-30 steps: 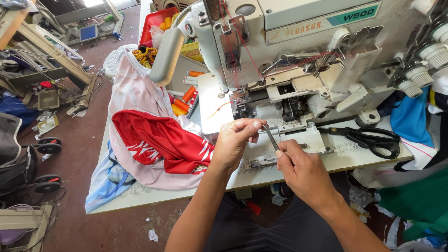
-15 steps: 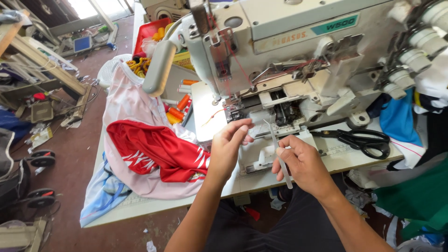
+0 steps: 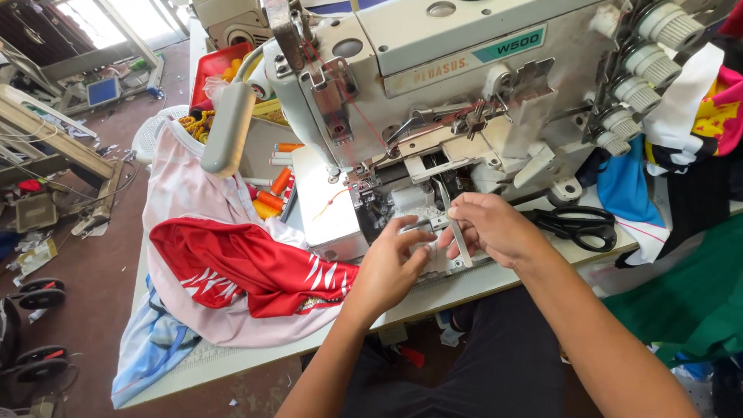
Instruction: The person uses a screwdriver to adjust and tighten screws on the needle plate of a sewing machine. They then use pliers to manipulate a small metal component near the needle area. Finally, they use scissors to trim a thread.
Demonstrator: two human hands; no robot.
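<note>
Slim metal tweezers are pinched upright in the right hand, fingers clenched, at the needle area of the cream industrial sewing machine. The left hand rests beside it, fingers curled; whether anything is gripped cannot be told. Black scissors lie right on the desk, red garment left.

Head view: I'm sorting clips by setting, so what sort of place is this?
Probably a garment sewing workshop: an industrial sewing machine fills the table, a heap of garments lies beside it, and black scissors rest nearby.
</note>
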